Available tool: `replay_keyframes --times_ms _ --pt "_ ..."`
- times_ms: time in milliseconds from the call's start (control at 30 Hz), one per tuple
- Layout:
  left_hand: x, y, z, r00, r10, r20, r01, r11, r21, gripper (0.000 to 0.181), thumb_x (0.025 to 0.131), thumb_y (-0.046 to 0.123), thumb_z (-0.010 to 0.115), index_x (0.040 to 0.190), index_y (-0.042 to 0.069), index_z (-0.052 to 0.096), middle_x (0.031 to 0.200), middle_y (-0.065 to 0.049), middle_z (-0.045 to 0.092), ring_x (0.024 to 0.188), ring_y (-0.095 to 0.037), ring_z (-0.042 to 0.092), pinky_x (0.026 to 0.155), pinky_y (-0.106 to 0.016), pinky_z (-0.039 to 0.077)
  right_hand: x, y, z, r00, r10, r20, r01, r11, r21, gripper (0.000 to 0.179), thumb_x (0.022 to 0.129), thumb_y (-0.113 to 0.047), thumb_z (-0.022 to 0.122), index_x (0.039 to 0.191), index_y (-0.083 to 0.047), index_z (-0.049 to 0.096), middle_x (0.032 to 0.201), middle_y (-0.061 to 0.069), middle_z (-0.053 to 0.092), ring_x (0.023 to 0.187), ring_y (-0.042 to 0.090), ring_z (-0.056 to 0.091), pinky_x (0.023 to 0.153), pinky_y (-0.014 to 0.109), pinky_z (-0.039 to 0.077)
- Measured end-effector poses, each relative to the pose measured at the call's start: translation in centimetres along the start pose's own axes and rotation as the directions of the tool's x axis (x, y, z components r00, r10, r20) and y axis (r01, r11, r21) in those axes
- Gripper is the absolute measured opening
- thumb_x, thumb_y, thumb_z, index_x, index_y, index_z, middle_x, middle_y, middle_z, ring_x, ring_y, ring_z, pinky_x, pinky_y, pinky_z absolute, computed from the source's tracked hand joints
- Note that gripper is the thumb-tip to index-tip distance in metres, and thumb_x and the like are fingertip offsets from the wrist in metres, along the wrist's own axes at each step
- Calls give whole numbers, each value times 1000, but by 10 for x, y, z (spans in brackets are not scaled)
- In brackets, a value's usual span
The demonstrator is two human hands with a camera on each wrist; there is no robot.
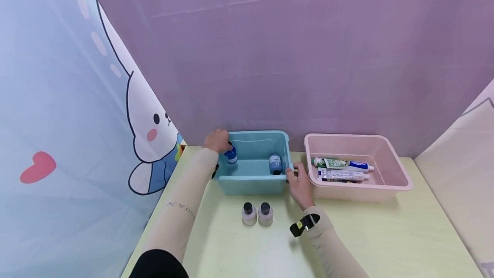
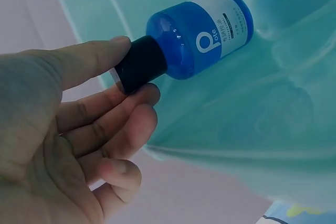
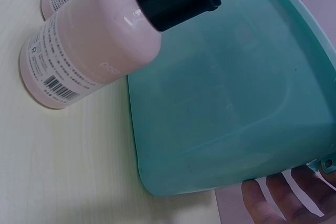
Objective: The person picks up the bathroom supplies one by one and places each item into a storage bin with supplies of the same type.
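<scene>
Nearest the body, on the tabletop [image 1: 362, 239] between the two forearms, two pale pink bottles [image 1: 266, 217] with black caps stand upright side by side, nearer than both hands. Just beyond them, the right hand [image 1: 300, 187] grips the right end of a teal bin [image 1: 251, 186] at its rim. Left of that hand, inside the bin, a blue-labelled bottle [image 1: 275, 163] lies near the right wall, its black cap toward the near side. To the right hand's right sits a pink bin [image 1: 359, 193] holding several tubes [image 1: 343, 175]. Farther out, at the teal bin's left end, the left hand [image 1: 218, 141] pinches the black cap of a blue bottle [image 2: 197, 35], its body hanging below the fingers within the bin; whether it touches the bottom I cannot tell. Beyond both hands rises a purple backdrop [image 1: 270, 55].
</scene>
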State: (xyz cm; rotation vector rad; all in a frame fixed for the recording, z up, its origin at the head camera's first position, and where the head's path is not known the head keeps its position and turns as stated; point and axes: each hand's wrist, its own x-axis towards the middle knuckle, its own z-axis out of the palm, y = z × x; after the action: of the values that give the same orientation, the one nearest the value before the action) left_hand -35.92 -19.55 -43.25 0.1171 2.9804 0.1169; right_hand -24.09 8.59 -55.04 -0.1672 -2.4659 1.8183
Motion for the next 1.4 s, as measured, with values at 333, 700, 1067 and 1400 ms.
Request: replay_keyframes --times_ms 333,700,1067,1400 --pt "11 7 12 1000 -9 11 8 997 81 16 94 17 70 106 8 72 106 -9 74 96 -27 70 85 -49 61 0 1 -1 1000 -1 6 1 1000 5 33 105 -31 49 129 -8 50 134 17 57 118 34 61 97 49 58" --pt "27 14 21 999 -24 34 19 988 154 21 95 13 66 115 10 71 115 -11 73 100 -29 70 84 -50 61 -1 0 -3 1000 -8 10 8 1000 16 32 105 -31 49 128 -7 50 132 18 58 117 34 61 97 49 58" --pt "28 18 24 995 -60 83 39 971 235 22 100 16 62 120 13 70 120 -8 71 105 -25 67 88 -47 59 -2 1 -3 1000 6 20 -7 1000 22 33 105 -31 49 129 -7 50 134 18 57 118 34 61 97 48 58" --pt "31 19 27 991 -93 93 65 962 267 27 106 16 51 126 13 69 120 -8 70 105 -24 68 91 -43 58 -5 -1 -3 1000 16 16 -16 1000 11 33 106 -32 49 128 -8 50 134 19 59 118 34 61 96 47 59"
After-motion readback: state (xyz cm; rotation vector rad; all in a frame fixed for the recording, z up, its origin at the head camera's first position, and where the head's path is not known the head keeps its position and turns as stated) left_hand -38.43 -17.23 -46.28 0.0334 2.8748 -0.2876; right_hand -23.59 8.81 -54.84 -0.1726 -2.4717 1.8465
